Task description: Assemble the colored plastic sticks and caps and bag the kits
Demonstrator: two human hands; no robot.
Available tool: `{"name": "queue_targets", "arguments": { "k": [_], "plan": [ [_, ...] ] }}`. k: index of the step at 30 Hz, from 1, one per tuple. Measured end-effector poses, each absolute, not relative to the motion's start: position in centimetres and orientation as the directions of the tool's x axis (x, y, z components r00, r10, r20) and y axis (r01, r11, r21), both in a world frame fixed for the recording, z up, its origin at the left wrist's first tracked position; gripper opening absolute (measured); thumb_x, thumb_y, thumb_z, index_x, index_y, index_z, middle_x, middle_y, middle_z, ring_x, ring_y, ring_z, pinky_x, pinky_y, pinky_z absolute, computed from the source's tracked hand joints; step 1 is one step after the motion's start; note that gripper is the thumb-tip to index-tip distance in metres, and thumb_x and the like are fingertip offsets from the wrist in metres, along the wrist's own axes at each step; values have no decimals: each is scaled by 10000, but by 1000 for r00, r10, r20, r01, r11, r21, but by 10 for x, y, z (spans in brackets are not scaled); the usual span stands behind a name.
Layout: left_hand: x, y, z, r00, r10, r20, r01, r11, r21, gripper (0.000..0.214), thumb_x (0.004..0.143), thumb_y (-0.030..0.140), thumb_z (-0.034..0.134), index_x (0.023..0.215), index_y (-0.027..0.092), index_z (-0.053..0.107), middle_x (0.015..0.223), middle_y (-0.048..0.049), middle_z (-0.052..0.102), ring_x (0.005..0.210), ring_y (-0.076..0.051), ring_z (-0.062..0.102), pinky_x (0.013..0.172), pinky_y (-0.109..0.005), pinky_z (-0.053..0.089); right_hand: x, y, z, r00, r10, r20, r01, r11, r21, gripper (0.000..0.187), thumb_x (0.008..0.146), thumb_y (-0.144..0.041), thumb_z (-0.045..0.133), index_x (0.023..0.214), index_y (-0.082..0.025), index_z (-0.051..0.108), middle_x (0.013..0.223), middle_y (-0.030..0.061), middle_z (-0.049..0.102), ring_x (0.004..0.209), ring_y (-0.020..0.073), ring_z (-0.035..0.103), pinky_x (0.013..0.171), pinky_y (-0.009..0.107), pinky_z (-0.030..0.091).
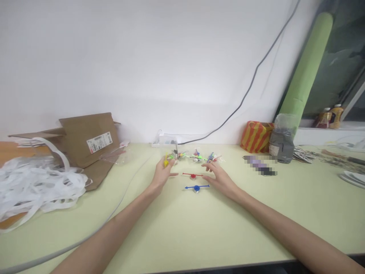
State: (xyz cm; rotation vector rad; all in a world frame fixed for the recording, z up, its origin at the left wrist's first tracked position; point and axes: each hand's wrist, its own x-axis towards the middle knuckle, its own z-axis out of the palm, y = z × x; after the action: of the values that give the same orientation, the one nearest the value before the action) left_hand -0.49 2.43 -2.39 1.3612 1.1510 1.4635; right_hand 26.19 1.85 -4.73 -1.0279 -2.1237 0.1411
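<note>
My left hand [163, 174] is pinched round a small yellow toy piece [166, 161] above the pale green table [199, 228]. My right hand [219, 176] lies over the table with fingers stretched out, its tips close to the end of a red spinner [193, 175]. A blue spinner [196, 187] lies just in front of it, between my two hands. Behind the hands several small colourful toy pieces [196, 156] lie scattered, next to a clear plastic box [169, 144].
A pile of white strips [31, 186] and flattened cardboard [94, 142] fill the left. A grey cable [119, 201] crosses the table. At the right stand a striped orange bag [256, 136], a grey sack [281, 144], and a green roll [309, 68] leaning on the wall.
</note>
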Motion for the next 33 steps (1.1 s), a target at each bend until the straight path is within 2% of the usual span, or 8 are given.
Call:
{"name": "queue_targets", "arguments": {
  "k": [4,7,11,16,20,26,30,33],
  "plan": [
    [-4,21,-18,-54,986,161,-185,-168,968,659,741,273,817,1330,248,525,1271,-98,635,1183,-259,633,862,-421,645,261,31,-57,-431,760,486,598,644,-477,312,892,-303,682,1192,-220,652,1017,77,664,963,234,640,862,394,510],
    [-1,15,-14,27,991,134,-204,-126,971,768,686,220,856,1362,267,494,1282,-94,649,1162,-270,662,848,-400,648,258,33,-57,-421,756,501,604,646,-467,128,894,-268,672,994,-195,704,962,74,676,920,227,635,834,380,496],
    [0,11,-12,99,988,115,-94,-105,990,728,680,296,864,1321,253,521,1290,-111,649,1100,-304,695,677,-327,652,258,36,-55,-410,733,543,600,665,-445,123,907,-192,625,811,-174,699,865,68,682,858,213,621,810,366,476],
    [-6,20,-17,-17,977,211,170,-205,964,585,684,342,817,1210,220,592,1219,-103,662,1045,-286,682,569,-277,614,267,39,-51,-357,716,599,571,675,-467,167,953,-245,587,897,-164,722,874,77,695,872,214,622,843,373,468],
    [-13,31,-24,-70,943,326,212,-306,928,574,722,302,737,1258,221,547,1183,-86,652,997,-236,663,639,-319,620,270,35,-49,-396,741,542,541,666,-514,257,959,-358,600,1108,-179,708,950,78,712,933,220,629,873,376,465],
    [-23,48,-36,-46,852,522,398,-463,792,569,760,202,667,1311,240,533,1198,-68,648,1090,-207,623,1008,-405,488,264,34,-56,-492,722,487,539,691,-481,222,931,-374,640,1036,-192,713,969,77,696,941,218,606,871,368,458],
    [-24,50,-40,-35,854,519,438,-453,776,615,798,236,646,1394,278,498,1245,-68,620,1147,-228,591,1065,-422,430,266,37,-57,-480,723,497,562,688,-459,87,898,-225,651,878,-172,718,935,80,687,921,218,594,857,365,457],
    [-21,49,-41,-17,862,507,434,-451,780,646,805,236,635,1428,300,476,1260,-57,611,1189,-229,577,1086,-408,417,268,37,-54,-445,719,534,531,692,-489,87,895,-180,635,899,-168,722,913,68,690,898,205,604,857,357,460]
  ]
}}
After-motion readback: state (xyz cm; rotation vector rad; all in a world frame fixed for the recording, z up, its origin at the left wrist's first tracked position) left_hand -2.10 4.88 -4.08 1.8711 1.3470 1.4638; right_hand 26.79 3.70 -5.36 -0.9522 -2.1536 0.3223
